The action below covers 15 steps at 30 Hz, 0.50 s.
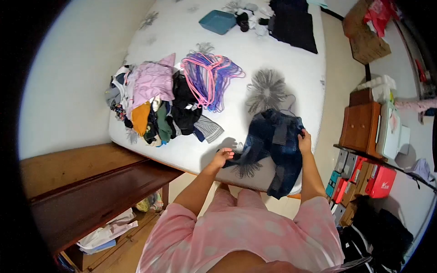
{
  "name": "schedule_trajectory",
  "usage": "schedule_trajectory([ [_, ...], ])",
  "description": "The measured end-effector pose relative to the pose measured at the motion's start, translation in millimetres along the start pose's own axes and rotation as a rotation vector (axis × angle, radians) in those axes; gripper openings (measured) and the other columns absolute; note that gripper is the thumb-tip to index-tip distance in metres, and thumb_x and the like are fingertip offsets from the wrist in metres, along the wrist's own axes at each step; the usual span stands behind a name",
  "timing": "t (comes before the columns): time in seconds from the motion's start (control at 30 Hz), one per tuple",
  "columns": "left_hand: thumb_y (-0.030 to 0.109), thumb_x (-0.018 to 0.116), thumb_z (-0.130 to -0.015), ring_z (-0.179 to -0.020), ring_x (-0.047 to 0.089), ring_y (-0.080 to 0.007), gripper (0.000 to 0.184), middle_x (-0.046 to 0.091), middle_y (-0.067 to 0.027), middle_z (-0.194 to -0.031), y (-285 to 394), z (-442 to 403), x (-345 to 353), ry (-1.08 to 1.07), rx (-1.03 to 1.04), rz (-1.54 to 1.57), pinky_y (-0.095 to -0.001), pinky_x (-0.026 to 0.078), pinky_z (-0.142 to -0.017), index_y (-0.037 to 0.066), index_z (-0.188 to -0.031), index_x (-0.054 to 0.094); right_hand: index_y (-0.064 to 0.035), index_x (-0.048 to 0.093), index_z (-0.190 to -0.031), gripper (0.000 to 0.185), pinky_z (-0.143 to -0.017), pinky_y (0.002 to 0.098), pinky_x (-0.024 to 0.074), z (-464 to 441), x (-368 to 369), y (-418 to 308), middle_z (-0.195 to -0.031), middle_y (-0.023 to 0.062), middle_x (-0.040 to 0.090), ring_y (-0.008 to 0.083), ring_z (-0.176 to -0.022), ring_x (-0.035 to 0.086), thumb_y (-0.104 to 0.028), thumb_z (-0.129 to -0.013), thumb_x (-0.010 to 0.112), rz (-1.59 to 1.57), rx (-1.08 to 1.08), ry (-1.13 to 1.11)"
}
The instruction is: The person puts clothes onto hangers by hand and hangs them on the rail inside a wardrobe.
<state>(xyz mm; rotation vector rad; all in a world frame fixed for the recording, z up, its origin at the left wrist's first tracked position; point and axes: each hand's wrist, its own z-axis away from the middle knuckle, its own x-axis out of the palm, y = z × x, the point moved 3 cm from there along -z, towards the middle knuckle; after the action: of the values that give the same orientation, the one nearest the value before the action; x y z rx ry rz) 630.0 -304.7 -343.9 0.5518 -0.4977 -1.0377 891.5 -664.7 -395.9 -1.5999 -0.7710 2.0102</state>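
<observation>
Dark blue jeans [287, 152] (greyish patches showing) spread, legs splayed, at the mattress [300, 75] edge.

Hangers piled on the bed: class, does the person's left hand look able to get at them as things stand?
Probably yes, with a forward stretch: only the low striped cloth lies near the path to the hangers. The left hand would first have to leave the jeans.

The jeans [287, 152] look matt denim, the hangers [210, 75] smooth plastic.
</observation>
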Motion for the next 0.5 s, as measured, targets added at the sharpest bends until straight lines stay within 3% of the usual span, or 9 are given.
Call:
schedule_trajectory([
  [0.03,0.004,0.045,-0.092,-0.091,0.059,-0.0215,0.023,0.06,-0.0141,-0.106,10.3,0.9,-7.7,0.025,0.031,0.041,-0.0298,0.046,-0.086,0.002,-0.115,0.05,-0.0016,0.055,-0.115,0.034,-0.082,0.0335,0.0457,4.3,3.4,-14.9,-0.101,0.0164,0.056,0.0262,-0.09,0.056,-0.012,-0.083,0.061,0.012,-0.047,0.015],
  [0.13,0.003,0.044,-0.092,-0.089,0.06,-0.0195,0.022,0.061,-0.0125,-0.106,48.8,2.8,-29.5,0.128,0.088,0.1,-0.0264,0.046,-0.085,0.0,-0.112,0.051,-0.0017,0.057,-0.11,0.028,-0.078,0.0315,0.0465,9.6,23.5,-60.2,-0.096,0.0141,0.059,0.0243,-0.087,0.058,-0.01,-0.083,0.061,-0.017,-0.036,-0.07],
  [0.17,0.003,0.045,-0.091,-0.089,0.06,-0.0191,0.022,0.061,-0.0124,-0.105,67.0,5.8,-35.1,0.17,0.086,0.11,-0.0263,0.046,-0.085,0.0,-0.112,0.052,-0.0022,0.058,-0.107,0.025,-0.075,0.0308,0.0471,11.8,30.4,-80.3,-0.09,0.0121,0.061,0.0231,-0.083,0.06,-0.01,-0.083,0.06,-0.145,-0.125,-0.063],
  [0.23,0.006,0.047,-0.091,-0.092,0.06,-0.014,0.022,0.061,-0.0087,-0.105,88.8,3.6,-55.3,0.195,0.091,0.136,-0.0249,0.046,-0.081,0.004,-0.113,0.052,-0.0031,0.058,-0.107,0.025,-0.073,0.0332,0.0472,10.1,56.2,-114.3,-0.088,0.0129,0.061,0.0232,-0.08,0.059,-0.012,-0.083,0.061,-0.204,-0.121,-0.144],
  [0.3,0.005,0.047,-0.091,-0.091,0.06,-0.0144,0.022,0.061,-0.0084,-0.104,102.3,-4.1,-74.7,0.221,0.103,0.194,-0.0245,0.046,-0.081,0.003,-0.112,0.052,-0.0028,0.058,-0.105,0.022,-0.068,0.0331,0.0485,9.2,80.5,-155.2,-0.087,0.0122,0.062,0.0207,-0.075,0.06,-0.012,-0.086,0.057,-0.167,-0.142,-0.197],
  [0.47,0.004,0.048,-0.089,-0.091,0.06,-0.0176,0.022,0.06,-0.0099,-0.103,132.7,-15.1,-115.2,0.174,0.159,0.25,-0.0254,0.047,-0.082,0.0,-0.111,0.053,-0.0036,0.057,-0.104,0.021,-0.055,0.0269,0.0482,-4.9,174.9,-235.0,-0.082,0.0075,0.063,0.015,-0.064,0.06,-0.018,-0.089,0.054,-0.524,0.063,-0.445],
  [0.5,0.004,0.048,-0.089,-0.092,0.06,-0.0188,0.023,0.06,-0.0109,-0.103,136.1,-15.3,-123.8,0.168,0.211,0.269,-0.0261,0.046,-0.083,-0.001,-0.111,0.053,-0.0042,0.056,-0.107,0.023,-0.054,0.0266,0.0474,-7.8,185.1,-259.3,-0.081,0.0073,0.062,0.0136,-0.063,0.06,-0.019,-0.09,0.053,-0.427,0.057,-0.517],
])
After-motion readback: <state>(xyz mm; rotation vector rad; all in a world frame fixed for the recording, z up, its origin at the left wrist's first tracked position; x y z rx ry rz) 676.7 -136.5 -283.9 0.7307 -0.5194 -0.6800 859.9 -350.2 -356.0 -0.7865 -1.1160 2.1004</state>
